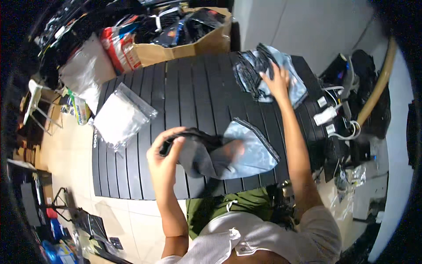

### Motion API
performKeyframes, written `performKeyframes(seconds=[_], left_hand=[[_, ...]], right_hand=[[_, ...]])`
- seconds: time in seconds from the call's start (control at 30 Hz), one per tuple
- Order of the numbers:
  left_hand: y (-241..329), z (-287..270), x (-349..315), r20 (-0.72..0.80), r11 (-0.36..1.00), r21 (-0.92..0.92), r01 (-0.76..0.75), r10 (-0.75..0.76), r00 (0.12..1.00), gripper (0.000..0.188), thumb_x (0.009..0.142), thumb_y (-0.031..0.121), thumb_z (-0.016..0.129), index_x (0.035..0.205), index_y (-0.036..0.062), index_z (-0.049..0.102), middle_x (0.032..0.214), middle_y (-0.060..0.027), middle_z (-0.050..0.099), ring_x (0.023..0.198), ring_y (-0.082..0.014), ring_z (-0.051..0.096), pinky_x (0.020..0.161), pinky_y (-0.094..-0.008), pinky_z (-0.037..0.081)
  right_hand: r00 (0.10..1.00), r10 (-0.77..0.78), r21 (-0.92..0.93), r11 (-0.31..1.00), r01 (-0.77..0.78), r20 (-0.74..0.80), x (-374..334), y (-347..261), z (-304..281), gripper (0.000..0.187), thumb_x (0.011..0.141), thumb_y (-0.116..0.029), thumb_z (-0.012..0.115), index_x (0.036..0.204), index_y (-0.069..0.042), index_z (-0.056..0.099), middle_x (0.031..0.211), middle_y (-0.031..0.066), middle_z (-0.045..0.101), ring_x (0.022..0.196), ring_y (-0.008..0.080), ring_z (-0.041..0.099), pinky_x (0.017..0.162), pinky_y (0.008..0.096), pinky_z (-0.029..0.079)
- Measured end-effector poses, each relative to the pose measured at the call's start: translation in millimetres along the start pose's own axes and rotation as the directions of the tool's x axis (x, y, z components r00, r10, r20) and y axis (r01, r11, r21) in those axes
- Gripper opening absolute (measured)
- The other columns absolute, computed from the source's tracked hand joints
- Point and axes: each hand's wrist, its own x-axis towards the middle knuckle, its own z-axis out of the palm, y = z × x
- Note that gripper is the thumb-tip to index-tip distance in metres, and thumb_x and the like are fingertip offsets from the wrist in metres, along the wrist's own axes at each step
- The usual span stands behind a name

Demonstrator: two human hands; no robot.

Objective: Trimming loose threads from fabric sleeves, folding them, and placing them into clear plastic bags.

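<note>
Our left fingers (176,147) are clamping the grey-blue garment (209,160) over the bench (189,97); we should be gripping lightly, limiting creases. Our right fingers (277,74) are touching the folded pile (249,72); whether gripping, we cannot tell.

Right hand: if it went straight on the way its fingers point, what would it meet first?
Most likely the pile of folded dark and pale-blue fabric, which the right hand seems to touch; depth is unclear here.
</note>
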Motion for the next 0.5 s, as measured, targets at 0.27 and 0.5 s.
performKeyframes(seconds=[0.27,0.5], left_hand=[[-2,-13,2,0.017,0.977,-0.204,0.058,-0.055,0.998,0.021,0.086,0.014,0.058,0.096,-0.0025,0.064,0.09,-0.0066,0.063,0.083,-0.0103,0.055,0.075,-0.0213,0.042],[49,-51,-8,-0.276,0.928,-0.282,-0.243,0.164,0.947,0.026,0.092,0.013,0.047,0.106,-0.0075,0.055,0.098,-0.0118,0.061,0.072,-0.0105,0.061,0.059,-0.014,0.046]], right_hand=[[0.357,-0.67,0.755,0.519,-0.401,0.651,-115,-153,-105,0.05,0.065,-0.014,0.073,0.11,-0.001,0.057,0.107,0.0115,0.057,0.106,0.0202,0.051,0.091,0.0343,0.04],[0.919,-0.368,0.987,-0.013,-0.16,0.144,-37,-108,-151,0.034,0.074,-0.012,0.047,0.102,0.005,0.056,0.087,0.0116,0.063,0.075,0.0154,0.061,0.072,0.0226,0.047]])
